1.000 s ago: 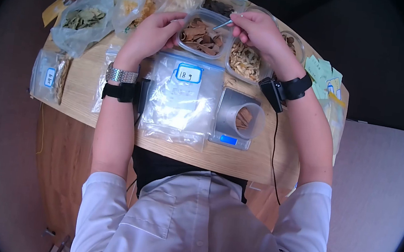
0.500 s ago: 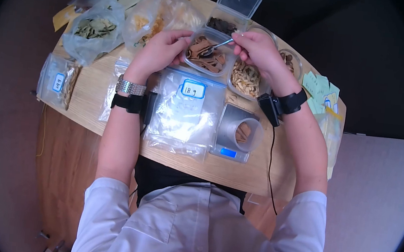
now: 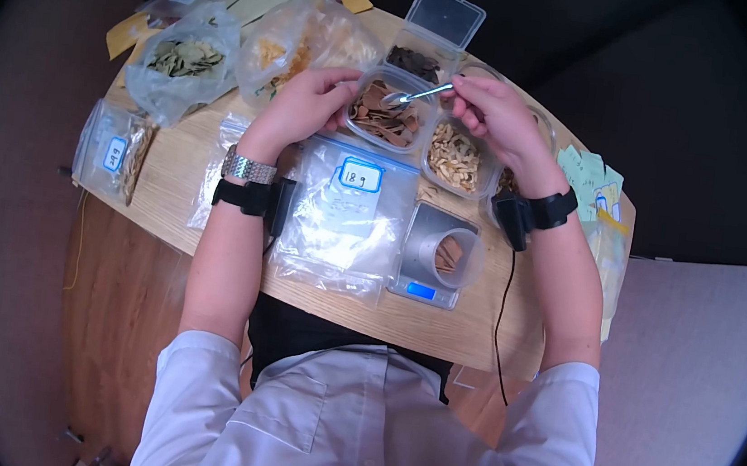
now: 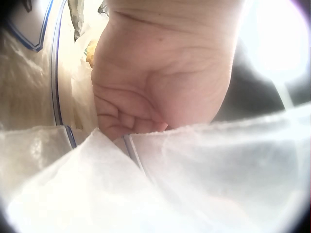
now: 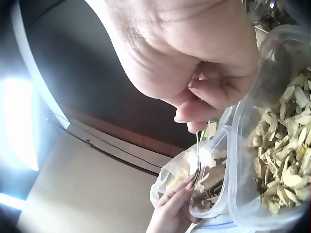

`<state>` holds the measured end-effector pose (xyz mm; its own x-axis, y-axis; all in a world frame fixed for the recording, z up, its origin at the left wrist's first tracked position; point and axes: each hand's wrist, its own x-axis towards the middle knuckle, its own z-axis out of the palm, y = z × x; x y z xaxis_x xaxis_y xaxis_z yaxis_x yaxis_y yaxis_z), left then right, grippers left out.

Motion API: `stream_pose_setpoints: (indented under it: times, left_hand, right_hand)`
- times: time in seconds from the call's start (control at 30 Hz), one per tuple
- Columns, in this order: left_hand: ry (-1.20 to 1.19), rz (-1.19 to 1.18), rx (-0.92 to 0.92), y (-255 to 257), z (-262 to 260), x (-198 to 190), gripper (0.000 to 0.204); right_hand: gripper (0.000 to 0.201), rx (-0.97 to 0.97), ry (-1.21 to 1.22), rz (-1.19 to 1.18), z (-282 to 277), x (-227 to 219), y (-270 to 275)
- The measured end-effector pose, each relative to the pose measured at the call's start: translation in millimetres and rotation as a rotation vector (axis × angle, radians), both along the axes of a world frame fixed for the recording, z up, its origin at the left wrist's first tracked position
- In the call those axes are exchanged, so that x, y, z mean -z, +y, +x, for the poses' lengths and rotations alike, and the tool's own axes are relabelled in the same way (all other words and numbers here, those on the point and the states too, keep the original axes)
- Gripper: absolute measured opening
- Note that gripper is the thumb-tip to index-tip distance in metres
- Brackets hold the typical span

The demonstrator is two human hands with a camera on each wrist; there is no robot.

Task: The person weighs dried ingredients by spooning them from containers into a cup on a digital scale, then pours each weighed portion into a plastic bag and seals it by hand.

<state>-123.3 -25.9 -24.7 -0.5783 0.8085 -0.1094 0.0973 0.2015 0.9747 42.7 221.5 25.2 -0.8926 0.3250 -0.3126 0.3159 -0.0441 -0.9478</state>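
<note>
My right hand [image 3: 495,118] pinches the handle of a metal spoon [image 3: 429,92], its bowl over a clear plastic box [image 3: 390,143] of brown bark pieces [image 3: 395,129]. At the left side of that box my left hand [image 3: 310,103] holds the rim between thumb and fingers. In the right wrist view, the left hand [image 5: 170,211] grips the box wall, close to the spoon's lower end. Only the palm [image 4: 160,77] and some curled fingers show in the left wrist view; plastic bags cover the rest.
A scale [image 3: 405,282] bears a clear cup [image 3: 472,269] with brown pieces. Beside it lie zip bags [image 3: 345,239] labelled 18 g. A box of pale slices [image 3: 454,160] and one of dark pieces [image 3: 414,62] adjoin the bark box. Bags of dried leaves [image 3: 187,59] stand at left.
The spoon went down among the bark pieces and has since lifted a little, its bowl showing again. My left hand keeps its place at the box. The head view has shifted.
</note>
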Motion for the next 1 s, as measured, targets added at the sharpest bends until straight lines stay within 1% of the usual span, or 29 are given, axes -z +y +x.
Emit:
stream_pose_setpoints:
  times: [0.07,0.1,0.17,0.2,0.27,0.3,0.37,0.4,0.47,0.53,0.6,0.63,0.7,0.77,0.83,0.87,0.93,1.0]
  left_hand:
    - [-0.001,0.0,0.001,0,-1,0,0.043]
    - [-0.003,0.001,0.002,0,-1,0,0.043]
    - [0.001,-0.004,0.0,0,-1,1,0.043]
    - [0.01,-0.01,-0.001,0,-1,1,0.043]
    - [0.004,-0.012,-0.001,1,0,0,0.043]
    - [0.007,-0.015,-0.004,0,0,0,0.043]
    - [0.006,-0.008,-0.001,1,-1,2,0.043]
    - [0.014,-0.002,0.001,1,-2,3,0.042]
    - [0.031,0.002,0.006,2,-1,6,0.042]
    - [0.014,0.012,0.0,2,-2,6,0.041]
    - [0.021,0.0,0.002,2,-3,5,0.041]
    - [0.026,-0.011,0.001,2,-2,5,0.041]
    - [0.035,-0.014,0.009,2,-1,4,0.041]
    - [0.05,-0.001,0.014,2,-3,7,0.041]
    - [0.048,0.003,0.017,2,-4,8,0.041]
    - [0.046,0.01,0.012,2,-3,8,0.041]
    - [0.04,0.011,0.012,2,-3,9,0.041]
    - [0.036,0.014,0.007,1,-3,7,0.041]
  right_hand:
    - [0.026,-0.02,0.08,-0.017,11,-14,-2]
    - [0.026,-0.018,0.076,-0.018,20,-23,-4]
    - [0.025,0.023,0.122,0.047,44,-44,-12]
    - [0.025,0.025,0.114,0.047,58,-55,-14]
    - [0.023,0.067,0.097,0.18,89,-74,-21]
    - [0.023,0.067,0.09,0.181,104,-81,-28]
    - [0.02,0.15,0.017,0.411,131,-91,-42]
    - [0.02,0.153,0.013,0.412,140,-93,-48]
    - [0.017,-0.055,0.053,0.842,151,-96,-59]
    - [0.017,-0.035,0.049,0.877,154,-102,-61]
    - [0.017,0.063,0.021,0.808,149,-104,-54]
    - [0.018,0.098,0.143,0.802,141,-96,-49]
    - [0.022,0.137,0.103,0.758,119,-93,-42]
    - [0.026,0.104,0.148,0.789,91,-78,-35]
    - [0.029,0.039,0.193,0.956,62,-62,-29]
    - [0.029,0.042,0.188,0.952,47,-51,-24]
    - [0.029,-0.018,0.31,1.118,22,-31,-15]
    - [0.029,-0.022,0.327,1.133,6,-16,-11]
